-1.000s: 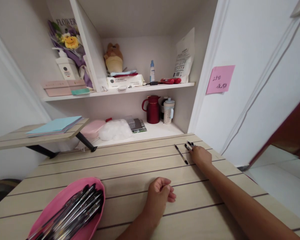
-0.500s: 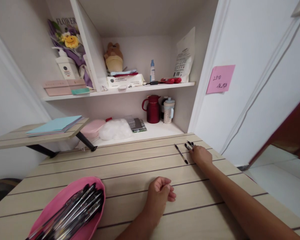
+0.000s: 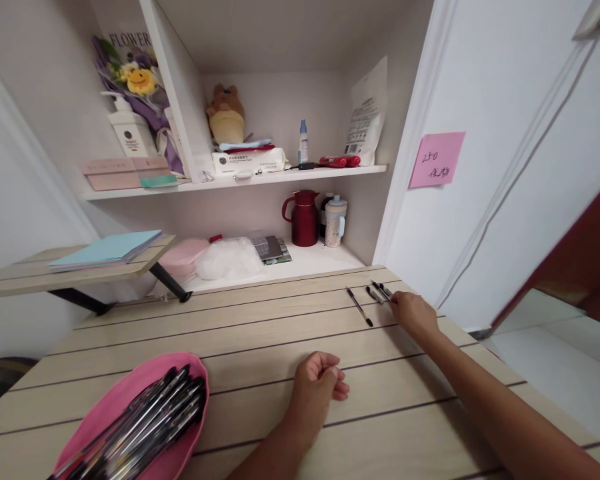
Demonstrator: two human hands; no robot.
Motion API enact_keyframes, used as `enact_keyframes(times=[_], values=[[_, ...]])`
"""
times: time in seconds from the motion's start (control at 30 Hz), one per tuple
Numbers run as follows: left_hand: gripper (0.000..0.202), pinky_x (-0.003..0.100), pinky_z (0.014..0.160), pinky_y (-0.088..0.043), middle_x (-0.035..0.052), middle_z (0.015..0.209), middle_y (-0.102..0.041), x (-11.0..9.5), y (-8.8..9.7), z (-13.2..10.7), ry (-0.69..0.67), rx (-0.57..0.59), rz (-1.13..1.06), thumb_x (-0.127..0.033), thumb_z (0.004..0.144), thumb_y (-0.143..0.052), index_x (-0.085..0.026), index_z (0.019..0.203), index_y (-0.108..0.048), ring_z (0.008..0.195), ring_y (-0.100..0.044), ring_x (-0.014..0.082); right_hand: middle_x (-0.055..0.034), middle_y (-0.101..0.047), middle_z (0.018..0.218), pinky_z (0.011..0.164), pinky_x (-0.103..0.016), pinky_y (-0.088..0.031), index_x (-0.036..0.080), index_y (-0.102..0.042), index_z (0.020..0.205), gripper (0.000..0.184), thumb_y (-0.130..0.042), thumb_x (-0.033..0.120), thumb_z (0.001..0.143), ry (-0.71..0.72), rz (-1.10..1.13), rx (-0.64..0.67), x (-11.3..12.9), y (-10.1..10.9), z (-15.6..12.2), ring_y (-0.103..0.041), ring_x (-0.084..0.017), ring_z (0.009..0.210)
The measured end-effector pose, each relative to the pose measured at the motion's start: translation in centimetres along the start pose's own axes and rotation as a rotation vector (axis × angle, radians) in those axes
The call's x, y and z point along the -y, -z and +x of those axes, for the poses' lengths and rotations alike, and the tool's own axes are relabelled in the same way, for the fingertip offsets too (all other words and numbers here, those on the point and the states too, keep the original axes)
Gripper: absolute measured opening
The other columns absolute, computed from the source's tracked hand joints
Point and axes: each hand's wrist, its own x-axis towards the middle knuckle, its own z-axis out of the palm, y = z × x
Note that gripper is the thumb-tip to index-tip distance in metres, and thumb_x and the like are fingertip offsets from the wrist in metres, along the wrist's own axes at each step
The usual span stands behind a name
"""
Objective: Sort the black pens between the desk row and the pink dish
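My right hand (image 3: 415, 315) reaches to the far right of the table, fingers closed on the near end of a pen (image 3: 386, 291); part of that pen is hidden by the fingers. Close beside it lie other dark pens (image 3: 374, 295). A single black-capped pen (image 3: 360, 307) lies apart to their left. Nearer to me, my left hand (image 3: 319, 385) rests on the table with its fingers loosely curled in and nothing visible in them. A pink basket (image 3: 199, 363) at the lower left holds many clear pens (image 3: 155, 417) with black caps.
A small raised wooden shelf (image 3: 130, 269) with blue paper (image 3: 107, 249) stands at the left. Behind the table, a white cabinet shelf (image 3: 240, 182) holds bottles and a plush toy (image 3: 226, 113). Below it are a red jug (image 3: 305, 219) and a pale cup (image 3: 335, 221).
My right hand has shifted slightly right and toward me, uncovering more of the pens beside it. My left hand and the basket of pens stay nearly in place.
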Motion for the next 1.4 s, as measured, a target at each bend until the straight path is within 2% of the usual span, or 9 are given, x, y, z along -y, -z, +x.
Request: enact_keyframes(times=[0.27, 0.53, 0.8, 1.1, 1.23, 1.4], values=[[0.022, 0.024, 0.053, -0.044, 0.0017, 0.068, -0.057, 0.1, 0.1, 0.1, -0.006, 0.009, 0.007, -0.024, 0.067, -0.053, -0.012, 0.086, -0.053, 0.054, -0.055, 0.0105, -0.013, -0.064, 0.097, 0.063, -0.029, -0.041, 0.016, -0.062, 0.091, 0.027, -0.045, 0.034, 0.08, 0.012, -0.011, 0.014, 1.3, -0.9, 0.4, -0.06, -0.025, 0.088], [0.021, 0.023, 0.052, -0.044, 0.0015, 0.068, -0.057, 0.1, 0.0, 0.3, 0.009, 0.005, 0.012, -0.022, 0.067, -0.051, -0.012, 0.085, -0.053, 0.053, -0.055, 0.0098, -0.0157, -0.064, 0.097, 0.067, -0.031, -0.043, 0.015, -0.061, 0.096, 0.029, -0.042, 0.03, 0.081, -0.017, -0.024, 0.027, 1.6, -1.6, 1.0, -0.06, -0.025, 0.09], [0.029, 0.025, 0.053, -0.044, 0.0014, 0.067, -0.058, -0.2, 0.0, -0.2, 0.012, -0.011, -0.007, -0.032, 0.063, -0.06, -0.013, 0.084, -0.055, 0.053, -0.056, 0.0108, -0.0165, -0.063, 0.097, 0.068, -0.032, -0.042, 0.015, -0.061, 0.096, 0.029, -0.04, 0.028, 0.083, -0.022, -0.016, 0.03, 1.6, -1.7, 0.9, -0.06, -0.025, 0.089], [0.026, 0.023, 0.053, -0.044, 0.0011, 0.067, -0.057, -0.2, 0.0, -0.2, 0.012, -0.005, -0.001, -0.029, 0.065, -0.057, -0.013, 0.086, -0.054, 0.054, -0.055, 0.0104, -0.0166, -0.063, 0.098, 0.065, -0.032, -0.042, 0.014, -0.061, 0.093, 0.03, -0.039, 0.032, 0.083, -0.007, -0.02, 0.036, 1.6, -1.1, 0.7, -0.06, -0.026, 0.088], [0.026, 0.024, 0.053, -0.043, 0.0013, 0.067, -0.057, -0.1, 0.0, -0.1, 0.01, 0.003, -0.007, -0.029, 0.065, -0.057, -0.013, 0.086, -0.054, 0.053, -0.055, 0.0105, -0.0145, -0.064, 0.096, 0.064, -0.031, -0.042, 0.015, -0.061, 0.091, 0.03, -0.039, 0.034, 0.083, 0.004, -0.02, 0.038, 1.7, -0.3, -0.1, -0.061, -0.026, 0.086], [0.025, 0.024, 0.053, -0.044, 0.0008, 0.067, -0.057, -0.2, -0.1, -0.1, 0.009, -0.005, 0.007, -0.028, 0.065, -0.057, -0.013, 0.085, -0.054, 0.053, -0.055, 0.0103, -0.0126, -0.066, 0.086, 0.066, -0.033, -0.042, 0.018, -0.063, 0.078, 0.041, -0.035, 0.049, 0.082, 0.099, 0.027, 0.079, 3.6, -0.1, -2.8, -0.061, -0.025, 0.083]])
